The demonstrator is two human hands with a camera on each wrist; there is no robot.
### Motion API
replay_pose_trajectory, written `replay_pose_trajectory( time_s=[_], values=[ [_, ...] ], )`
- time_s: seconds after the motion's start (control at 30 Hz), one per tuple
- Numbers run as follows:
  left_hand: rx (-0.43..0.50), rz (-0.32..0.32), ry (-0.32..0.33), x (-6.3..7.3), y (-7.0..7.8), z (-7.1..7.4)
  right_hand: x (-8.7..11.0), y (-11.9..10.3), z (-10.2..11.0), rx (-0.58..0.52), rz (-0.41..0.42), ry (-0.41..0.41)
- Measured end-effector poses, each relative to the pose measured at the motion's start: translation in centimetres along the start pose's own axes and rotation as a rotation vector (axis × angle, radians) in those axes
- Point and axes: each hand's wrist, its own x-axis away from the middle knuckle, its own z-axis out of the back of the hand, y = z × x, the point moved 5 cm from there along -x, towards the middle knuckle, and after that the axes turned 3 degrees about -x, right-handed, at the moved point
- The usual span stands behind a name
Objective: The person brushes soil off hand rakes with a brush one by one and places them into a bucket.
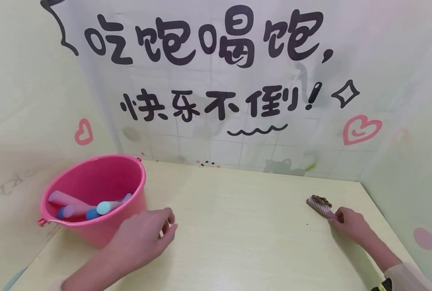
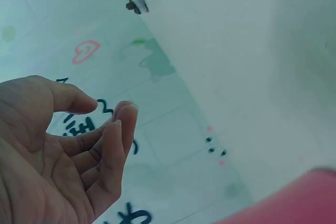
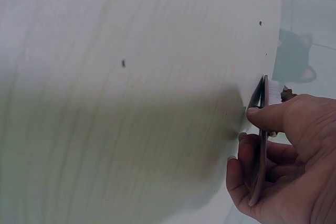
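Observation:
In the head view my right hand [image 1: 354, 226] holds a pink brush [image 1: 334, 216] by its handle, low over the right side of the table. White bristles face up, with a small brown lumpy thing [image 1: 322, 199] against them. From the right wrist, the thumb presses the brush handle [image 3: 263, 156] against the fingers. My left hand [image 1: 146, 232] hangs in front of a pink bucket [image 1: 145, 198], fingers loosely curved, nothing in them. The left wrist view shows a gap between that thumb and the fingertips [image 2: 126, 114].
Inside the bucket lie several soft-looking tubes, among them a pale blue one [image 1: 104, 207] and a pink one [image 1: 68, 200]. A light wooden table [image 1: 237, 226] spans the front. Printed sheeting [image 1: 208, 141] rises along its back edge, with pale walls at both sides.

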Motion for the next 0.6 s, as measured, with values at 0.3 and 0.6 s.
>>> replay_pose_trajectory(
  time_s=[0.3,0.6],
  values=[
    [0.17,0.0,-0.068,-1.9,-1.6,-4.7,0.4,-0.5,0.0,0.015,0.001,-0.003],
    [0.203,-0.005,0.004,-4.2,-2.4,-7.2,0.7,-1.2,0.2,0.025,0.003,-0.054]
  ],
)
